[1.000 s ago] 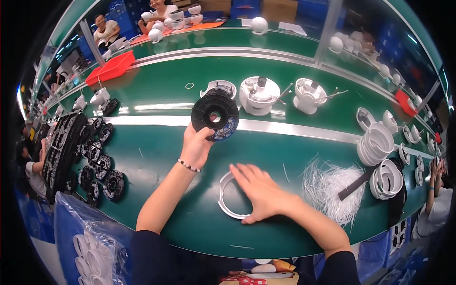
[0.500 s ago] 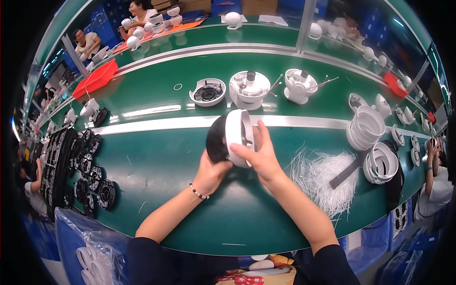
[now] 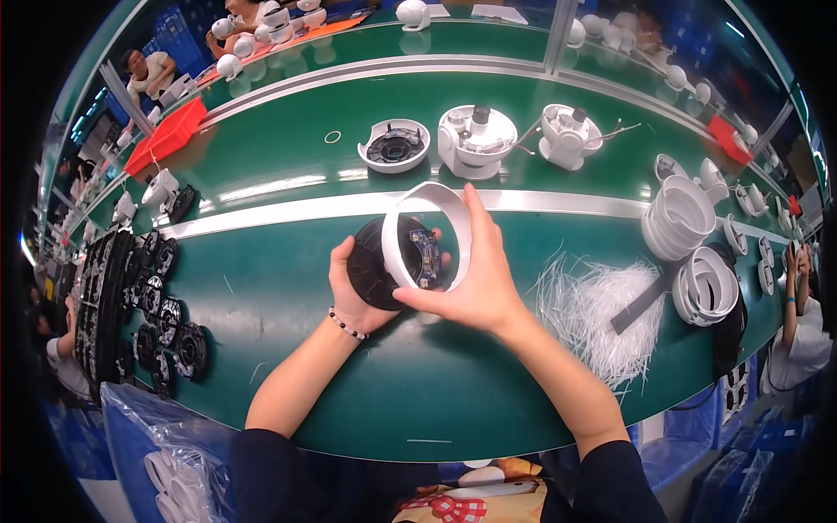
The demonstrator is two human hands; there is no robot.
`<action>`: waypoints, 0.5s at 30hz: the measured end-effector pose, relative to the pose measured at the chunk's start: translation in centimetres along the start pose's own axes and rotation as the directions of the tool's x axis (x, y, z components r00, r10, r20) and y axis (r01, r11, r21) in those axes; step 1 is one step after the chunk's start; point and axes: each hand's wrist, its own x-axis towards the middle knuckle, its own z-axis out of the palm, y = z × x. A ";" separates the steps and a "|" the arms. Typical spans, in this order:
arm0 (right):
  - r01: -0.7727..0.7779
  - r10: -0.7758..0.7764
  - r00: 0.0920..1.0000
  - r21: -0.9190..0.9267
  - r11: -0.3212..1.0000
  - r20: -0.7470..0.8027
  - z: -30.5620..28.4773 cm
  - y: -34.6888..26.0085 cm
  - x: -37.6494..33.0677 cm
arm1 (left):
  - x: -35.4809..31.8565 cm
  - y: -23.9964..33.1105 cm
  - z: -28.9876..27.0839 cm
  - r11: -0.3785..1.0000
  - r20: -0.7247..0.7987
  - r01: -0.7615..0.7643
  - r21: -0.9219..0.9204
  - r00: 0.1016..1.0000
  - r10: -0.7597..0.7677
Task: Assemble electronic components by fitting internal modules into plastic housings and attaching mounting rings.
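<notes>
- Worktop, below right fingers and left fingers: loosened grips could drop parts.
- White ring, grasped by right fingers: tilting might catch its rim.
- Black disc, held in left fingers: uneven pressure could dislodge it.
- Circuit board, between both: ring may scrape it.

This is a factory assembly line. The long green workbench carries many copies of the same parts: black round electronic modules massed at the left, white plastic rings stacked at the right, and open white housings with their insides exposed toward the back. A film-lined blue bin stands below the near edge, and a red plastic bin lies farther off. Co-workers occupy neighbouring stations, with rounded white units beside them.
</notes>
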 end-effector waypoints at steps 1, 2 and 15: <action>-0.066 0.067 0.998 0.087 0.994 0.002 0.3 0.0 -0.2 | -0.1 -0.1 -0.4 1.000 -0.002 -0.003 -0.002 1.000 0.003; -0.154 0.152 0.987 0.048 0.987 0.051 0.6 -0.3 -0.5 | -0.2 -0.4 -1.0 0.999 -0.078 -0.050 -0.008 0.996 0.049; -0.009 0.028 0.993 -0.167 0.986 0.113 2.1 -0.1 -0.6 | -0.4 -1.4 -1.5 0.979 -0.172 -0.174 0.106 0.966 0.191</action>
